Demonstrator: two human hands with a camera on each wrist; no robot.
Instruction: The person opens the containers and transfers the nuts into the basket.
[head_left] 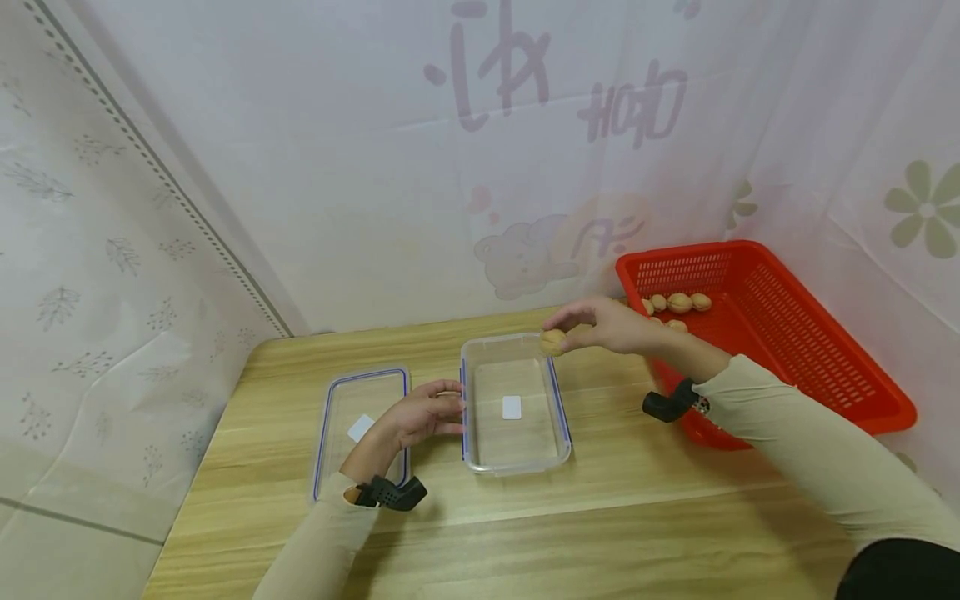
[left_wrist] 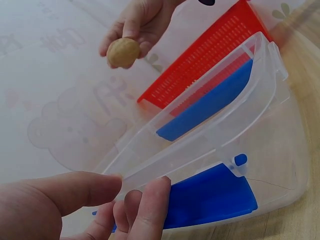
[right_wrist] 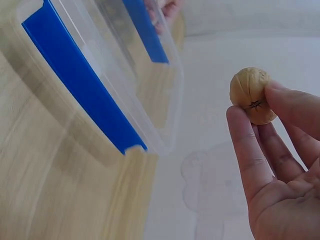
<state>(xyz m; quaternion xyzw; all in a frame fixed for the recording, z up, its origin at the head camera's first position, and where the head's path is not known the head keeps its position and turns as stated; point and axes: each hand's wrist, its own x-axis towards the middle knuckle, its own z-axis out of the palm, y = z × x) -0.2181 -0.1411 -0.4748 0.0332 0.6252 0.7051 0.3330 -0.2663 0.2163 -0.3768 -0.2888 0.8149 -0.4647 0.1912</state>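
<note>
My right hand (head_left: 611, 325) pinches a walnut (head_left: 552, 342) between thumb and fingertips, above the far right corner of a clear plastic container (head_left: 515, 468). In the right wrist view, a small dark star-like mark shows on the walnut (right_wrist: 251, 95). The container has blue side latches (left_wrist: 212, 197) hanging down and a white label (head_left: 512, 407) on its bottom; no walnuts show inside. With relaxed fingers, my left hand (head_left: 425, 414) touches the container's left side, its fingertips right by the rim and latch in the left wrist view.
A red plastic basket (head_left: 817, 342) with several walnuts (head_left: 679, 302) stands at the right, tilted in view. Left of the container lies its clear lid (head_left: 367, 382) with a blue seal. Behind the wooden table (head_left: 525, 533) hangs a printed curtain (head_left: 360, 208).
</note>
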